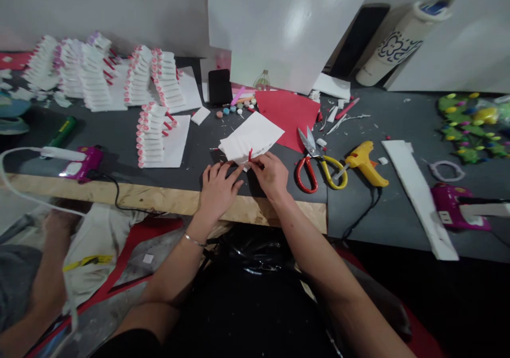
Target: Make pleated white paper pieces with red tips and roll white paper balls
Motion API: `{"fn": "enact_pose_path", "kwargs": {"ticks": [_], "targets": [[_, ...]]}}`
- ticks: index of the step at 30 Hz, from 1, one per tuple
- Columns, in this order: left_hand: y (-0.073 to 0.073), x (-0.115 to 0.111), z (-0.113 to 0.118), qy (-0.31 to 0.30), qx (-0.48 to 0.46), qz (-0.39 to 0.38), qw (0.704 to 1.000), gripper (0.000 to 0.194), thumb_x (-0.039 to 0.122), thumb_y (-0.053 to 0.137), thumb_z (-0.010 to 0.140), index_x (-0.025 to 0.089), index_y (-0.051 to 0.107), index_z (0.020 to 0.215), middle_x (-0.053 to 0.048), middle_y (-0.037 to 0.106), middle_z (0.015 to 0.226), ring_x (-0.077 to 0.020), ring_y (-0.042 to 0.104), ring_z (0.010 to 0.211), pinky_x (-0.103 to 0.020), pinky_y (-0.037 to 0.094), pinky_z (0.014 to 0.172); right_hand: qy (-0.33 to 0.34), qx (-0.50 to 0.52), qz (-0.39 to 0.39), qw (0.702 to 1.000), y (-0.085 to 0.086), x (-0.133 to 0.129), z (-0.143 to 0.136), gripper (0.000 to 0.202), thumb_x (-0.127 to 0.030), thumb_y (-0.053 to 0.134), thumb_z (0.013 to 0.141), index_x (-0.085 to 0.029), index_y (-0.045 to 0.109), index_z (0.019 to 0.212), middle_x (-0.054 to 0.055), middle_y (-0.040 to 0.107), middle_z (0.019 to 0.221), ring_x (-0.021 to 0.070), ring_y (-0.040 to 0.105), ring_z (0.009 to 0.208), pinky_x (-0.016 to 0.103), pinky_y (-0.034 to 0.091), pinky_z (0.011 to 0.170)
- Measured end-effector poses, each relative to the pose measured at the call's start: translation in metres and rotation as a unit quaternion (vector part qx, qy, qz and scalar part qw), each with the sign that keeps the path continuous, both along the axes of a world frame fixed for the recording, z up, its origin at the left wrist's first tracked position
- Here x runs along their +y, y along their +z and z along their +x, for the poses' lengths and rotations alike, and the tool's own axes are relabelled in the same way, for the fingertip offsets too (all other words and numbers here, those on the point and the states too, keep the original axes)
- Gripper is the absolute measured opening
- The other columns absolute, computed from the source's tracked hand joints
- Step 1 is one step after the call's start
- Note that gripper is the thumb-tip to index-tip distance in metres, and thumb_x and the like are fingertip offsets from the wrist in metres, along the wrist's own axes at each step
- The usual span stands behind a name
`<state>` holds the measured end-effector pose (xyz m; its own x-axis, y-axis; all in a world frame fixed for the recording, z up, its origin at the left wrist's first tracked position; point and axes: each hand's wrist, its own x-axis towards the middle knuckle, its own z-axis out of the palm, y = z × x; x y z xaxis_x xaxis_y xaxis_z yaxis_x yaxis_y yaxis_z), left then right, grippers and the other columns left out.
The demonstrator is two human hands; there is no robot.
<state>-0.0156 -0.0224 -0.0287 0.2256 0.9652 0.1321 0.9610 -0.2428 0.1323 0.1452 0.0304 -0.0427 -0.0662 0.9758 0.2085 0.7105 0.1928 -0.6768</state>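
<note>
While left hand [220, 186] lies spread, right hand [272, 176] pinches a red strip [250, 154] pointing away.

White piece [246, 168] at fingers [261, 162] partly hidden, details too small; teal object [13, 124] cut off by left edge.

Matt white paper [257, 130] sits mid-frame, smooth metal scissor blades [309, 143] right, rough wooden edge [171, 196] lower left, glossy panel [285, 23] upper centre.
</note>
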Motion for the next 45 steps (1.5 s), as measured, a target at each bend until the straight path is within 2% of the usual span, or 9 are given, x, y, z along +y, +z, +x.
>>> {"fn": "enact_pose_path", "kwargs": {"ticks": [29, 45], "targets": [[-0.0009, -0.0008, 0.0, 0.002, -0.014, 0.004, 1.0, 0.042, 0.036, 0.045, 0.098, 0.032, 0.055, 0.138, -0.009, 0.057, 0.14, -0.032, 0.044, 0.131, -0.055, 0.03, 0.113, -0.005, 0.012, -0.006, 1.0, 0.0033, -0.0007, 0.0001, 0.013, -0.031, 0.061, 0.09, -0.026, 0.072, 0.085, 0.0, 0.067, 0.086, 0.0173, 0.062, 0.082, 0.028, 0.04, 0.065], [-0.0034, 0.0003, 0.0001, -0.007, 0.001, 0.014, 1.0, 0.045, 0.038, 0.044, 0.099, 0.032, 0.05, 0.143, -0.008, 0.055, 0.143, -0.0329, 0.044, 0.132, -0.056, 0.028, 0.113, -0.013, 0.022, -0.007, 1.0, 0.0024, 0.0003, 0.0007, 0.011, -0.031, 0.063, 0.089, -0.026, 0.073, 0.087, 0.0, 0.067, 0.088, 0.0162, 0.062, 0.081, 0.026, 0.04, 0.063]]}}
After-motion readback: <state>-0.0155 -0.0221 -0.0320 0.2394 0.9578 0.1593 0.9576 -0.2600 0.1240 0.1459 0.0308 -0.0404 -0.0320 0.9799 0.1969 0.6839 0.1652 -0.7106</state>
